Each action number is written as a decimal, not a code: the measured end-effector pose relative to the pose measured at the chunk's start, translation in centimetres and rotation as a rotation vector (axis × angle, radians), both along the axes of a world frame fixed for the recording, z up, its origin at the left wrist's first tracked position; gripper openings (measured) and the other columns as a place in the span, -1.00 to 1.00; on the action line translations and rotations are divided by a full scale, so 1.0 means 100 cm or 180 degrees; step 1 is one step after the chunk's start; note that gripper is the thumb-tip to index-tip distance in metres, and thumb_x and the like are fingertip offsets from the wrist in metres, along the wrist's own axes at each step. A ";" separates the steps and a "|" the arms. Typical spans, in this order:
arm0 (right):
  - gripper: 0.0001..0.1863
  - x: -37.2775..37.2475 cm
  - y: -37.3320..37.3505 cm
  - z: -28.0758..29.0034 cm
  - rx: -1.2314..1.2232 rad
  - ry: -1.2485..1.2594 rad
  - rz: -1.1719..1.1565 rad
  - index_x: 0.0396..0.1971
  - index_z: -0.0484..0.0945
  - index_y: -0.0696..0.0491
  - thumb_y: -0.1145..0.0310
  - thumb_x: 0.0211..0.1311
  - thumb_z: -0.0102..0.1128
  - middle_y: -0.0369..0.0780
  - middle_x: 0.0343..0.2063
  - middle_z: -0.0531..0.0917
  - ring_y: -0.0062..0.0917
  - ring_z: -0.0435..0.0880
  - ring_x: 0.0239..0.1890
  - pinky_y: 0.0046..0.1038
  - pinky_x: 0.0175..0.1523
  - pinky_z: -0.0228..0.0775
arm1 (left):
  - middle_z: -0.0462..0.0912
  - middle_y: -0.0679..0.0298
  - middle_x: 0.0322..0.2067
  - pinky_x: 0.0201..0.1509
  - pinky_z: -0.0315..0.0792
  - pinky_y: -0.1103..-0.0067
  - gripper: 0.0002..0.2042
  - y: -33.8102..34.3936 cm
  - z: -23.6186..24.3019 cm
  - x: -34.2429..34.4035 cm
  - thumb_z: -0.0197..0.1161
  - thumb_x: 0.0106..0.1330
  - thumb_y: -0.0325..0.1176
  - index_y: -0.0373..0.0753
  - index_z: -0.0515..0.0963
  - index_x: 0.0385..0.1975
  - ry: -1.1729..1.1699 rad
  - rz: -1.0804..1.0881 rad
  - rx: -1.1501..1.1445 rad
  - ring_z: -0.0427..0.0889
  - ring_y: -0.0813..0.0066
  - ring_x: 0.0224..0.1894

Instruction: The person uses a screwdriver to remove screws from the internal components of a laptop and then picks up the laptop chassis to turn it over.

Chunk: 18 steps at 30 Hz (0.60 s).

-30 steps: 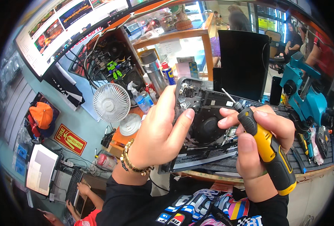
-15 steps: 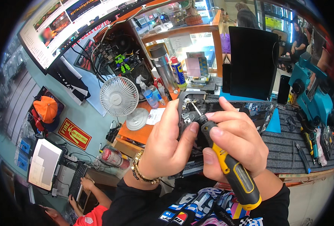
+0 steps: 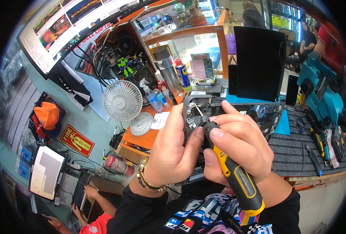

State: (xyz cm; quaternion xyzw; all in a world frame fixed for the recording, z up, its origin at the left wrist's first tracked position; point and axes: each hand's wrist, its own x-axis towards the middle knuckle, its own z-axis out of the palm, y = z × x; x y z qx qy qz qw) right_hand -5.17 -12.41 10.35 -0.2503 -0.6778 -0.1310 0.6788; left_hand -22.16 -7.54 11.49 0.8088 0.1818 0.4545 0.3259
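My left hand (image 3: 172, 150), with a beaded bracelet on its wrist, is closed on the corner of an opened dark laptop chassis (image 3: 191, 100). Its thumb presses near a small metal hinge-like part. A yellow-and-black screwdriver (image 3: 241, 187) lies in my right hand (image 3: 245, 146), the fingers wrapped round its handle. Its thin shaft points up and left into the chassis corner, where the tip meets small parts too fine to make out. Circuit boards of the chassis show to the right, beyond my right fingers. Both hands hide much of the middle of the chassis.
A ridged grey mat (image 3: 290, 156) carries pliers (image 3: 313, 159) and other tools. Behind stand a black panel (image 3: 259, 64) and a teal microscope (image 3: 317, 89). A white fan (image 3: 122, 101) and spray bottles stand left; a co-worker's hands (image 3: 90, 191) rest at a keyboard.
The screwdriver and my right hand have shifted slightly left, and the shaft stands a little more to the left in the chassis corner. My left hand keeps its hold.
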 end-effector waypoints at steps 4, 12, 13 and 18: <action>-0.56 0.001 0.004 -0.002 0.0039 -0.0116 -0.0049 -0.04 0.74 0.05 0.48 0.00 0.59 -0.17 -0.34 0.73 -0.25 0.83 -0.19 0.05 0.19 0.68 | 0.66 0.02 0.07 0.16 0.58 0.40 -0.59 0.003 -0.003 0.002 0.10 0.52 -0.63 -0.42 0.36 0.35 -0.0344 -0.0077 0.0033 0.73 0.26 0.08; -0.54 -0.001 0.002 0.000 0.0002 -0.0117 -0.0053 -0.03 0.75 0.05 0.32 0.01 0.63 -0.16 -0.33 0.72 -0.25 0.83 -0.18 0.06 0.19 0.67 | 0.66 0.03 0.05 0.15 0.58 0.41 -0.58 0.002 -0.005 0.001 0.09 0.52 -0.63 -0.43 0.35 0.36 -0.0334 -0.0029 0.0027 0.73 0.28 0.07; -0.54 0.000 0.002 -0.001 0.0021 -0.0142 -0.0045 -0.03 0.75 0.05 0.32 0.01 0.62 -0.16 -0.33 0.72 -0.25 0.83 -0.18 0.06 0.19 0.67 | 0.66 0.03 0.05 0.15 0.58 0.41 -0.58 0.002 -0.005 0.002 0.09 0.52 -0.63 -0.43 0.35 0.36 -0.0327 -0.0041 0.0001 0.73 0.28 0.07; -0.55 -0.002 0.004 -0.004 0.0115 -0.0184 -0.0056 -0.04 0.76 0.06 0.35 -0.01 0.60 -0.16 -0.33 0.72 -0.25 0.83 -0.19 0.05 0.19 0.68 | 0.67 0.02 0.05 0.15 0.58 0.41 -0.58 0.002 -0.005 0.001 0.10 0.52 -0.62 -0.44 0.35 0.36 -0.0323 -0.0022 0.0104 0.74 0.26 0.06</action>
